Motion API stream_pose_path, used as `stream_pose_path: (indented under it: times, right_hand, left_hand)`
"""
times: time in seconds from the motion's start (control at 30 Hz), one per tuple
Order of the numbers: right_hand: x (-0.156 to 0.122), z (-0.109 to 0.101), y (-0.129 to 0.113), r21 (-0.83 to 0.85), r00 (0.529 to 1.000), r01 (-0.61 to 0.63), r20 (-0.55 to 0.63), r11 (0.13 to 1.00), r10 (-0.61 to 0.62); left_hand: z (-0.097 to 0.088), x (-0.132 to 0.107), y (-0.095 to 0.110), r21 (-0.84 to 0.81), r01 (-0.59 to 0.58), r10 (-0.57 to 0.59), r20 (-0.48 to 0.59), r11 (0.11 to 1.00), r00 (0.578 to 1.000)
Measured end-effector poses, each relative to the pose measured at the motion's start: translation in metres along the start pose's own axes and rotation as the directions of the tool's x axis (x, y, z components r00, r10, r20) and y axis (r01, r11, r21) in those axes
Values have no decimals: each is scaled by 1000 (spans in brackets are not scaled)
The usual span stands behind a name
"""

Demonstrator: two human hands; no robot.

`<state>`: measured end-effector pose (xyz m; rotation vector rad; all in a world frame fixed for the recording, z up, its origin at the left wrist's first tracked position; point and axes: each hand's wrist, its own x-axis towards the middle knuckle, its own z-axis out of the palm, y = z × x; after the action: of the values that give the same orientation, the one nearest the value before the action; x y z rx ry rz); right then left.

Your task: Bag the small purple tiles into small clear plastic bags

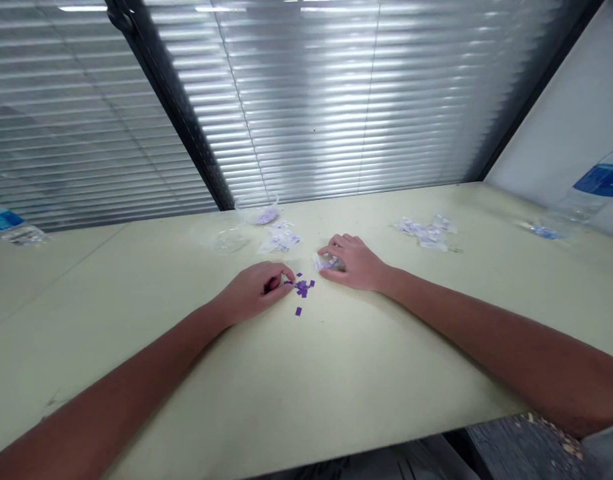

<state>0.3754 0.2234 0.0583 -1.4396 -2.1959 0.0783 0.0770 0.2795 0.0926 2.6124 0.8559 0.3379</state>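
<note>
And there went the left hand (253, 292), pinched narrow on one of the small purple paper squares (302, 287), while the right hand (353, 261) cupped a crumpled clear plastic bag (329, 264) on the pale cream bench (306, 393)!

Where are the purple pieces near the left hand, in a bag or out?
Out: the purple pieces lie loose on the table.

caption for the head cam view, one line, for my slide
Left hand pinches a purple piece by scattered others; right hand cups a small clear bag on a pale table
</note>
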Motion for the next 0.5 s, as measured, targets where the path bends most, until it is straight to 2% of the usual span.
stream_pose_path:
  times: [0.5]
  right_hand:
    - [0,0,-1,11,1000,-1,-1,1000,1]
  left_hand:
    - [0,0,1,6,-4,4,-2,1000,1000]
